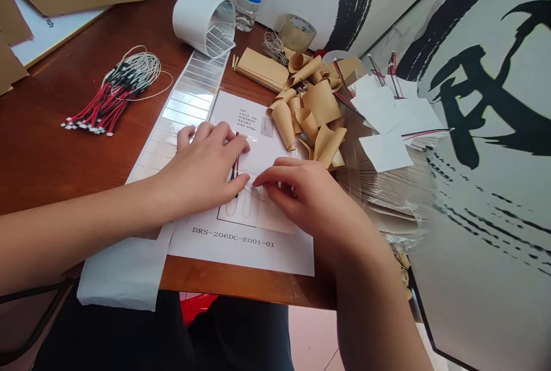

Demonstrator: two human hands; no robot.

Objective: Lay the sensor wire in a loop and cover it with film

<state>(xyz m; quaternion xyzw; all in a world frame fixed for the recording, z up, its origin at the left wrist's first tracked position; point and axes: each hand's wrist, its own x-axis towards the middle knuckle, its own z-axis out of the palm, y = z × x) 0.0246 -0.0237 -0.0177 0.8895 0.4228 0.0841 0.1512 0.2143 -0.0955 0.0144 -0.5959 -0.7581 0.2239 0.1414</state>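
In the head view, a printed sheet [284,259] is laid near the tabletop [64,176] edge, squarely before the person, perhaps so that its outline can be read while both hands are over it. Within that outline a red-and-black wire [236,170] is laid lengthwise, with a pale looped lead [246,204] at its lower end. The wire is crossed by the left hand [210,158], which is held palm down with fingers spread and thumb apart from the index finger; it is probably placed so to keep the wire straight and flat. The left forearm is brought in low from the left edge. The right hand [307,193] is curled, its index fingertip brought near the left thumb; whether anything is pinched there cannot be told. Its wrist is bent, and its forearm is angled up from the lower right, so the wire is left uncovered on that side.

A label strip [189,95] is run out under the left forearm, seemingly for easy reach. A wire bundle [124,89] is set well apart, connectors pointed towards the person, possibly for picking singly.
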